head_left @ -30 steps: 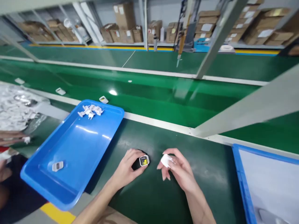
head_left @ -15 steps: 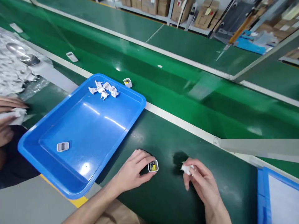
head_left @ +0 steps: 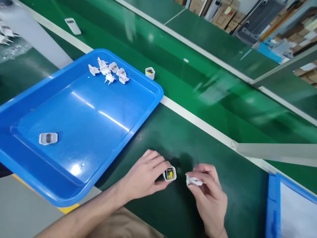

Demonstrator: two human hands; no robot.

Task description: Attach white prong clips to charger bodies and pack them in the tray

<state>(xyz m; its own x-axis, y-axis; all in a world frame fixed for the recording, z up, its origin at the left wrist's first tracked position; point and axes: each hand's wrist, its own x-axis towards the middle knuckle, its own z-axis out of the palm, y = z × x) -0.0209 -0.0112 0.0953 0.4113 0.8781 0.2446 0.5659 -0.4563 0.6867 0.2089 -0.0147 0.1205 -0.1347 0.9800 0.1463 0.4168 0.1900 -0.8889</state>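
Between its thumb and fingers my left hand (head_left: 150,173) grips a white charger housing (head_left: 174,178). The housing's open end faces up and to the right, showing a yellow part and circuitry inside. Just to the right, my right hand (head_left: 209,191) pinches a white plug cap (head_left: 193,180) with a metal prong showing at its side. A small gap separates the cap from the housing. Several more white plug caps (head_left: 104,68) lie in the far corner of the blue tray (head_left: 116,150), and a single one (head_left: 48,138) rests near its left end.
A second open housing (head_left: 150,73) stands on the green surface beyond the tray, and a white housing (head_left: 73,26) lies farther left. A white metal post (head_left: 274,152) juts in at right, above a blue bin (head_left: 271,205). Shelves with cartons (head_left: 224,15) stand at the back.
My right hand has brought the plug cap left, closer to the housing, and turned it. My left hand has tilted the housing and shifted slightly right. The view has moved; the neighbour's hands are out of frame.
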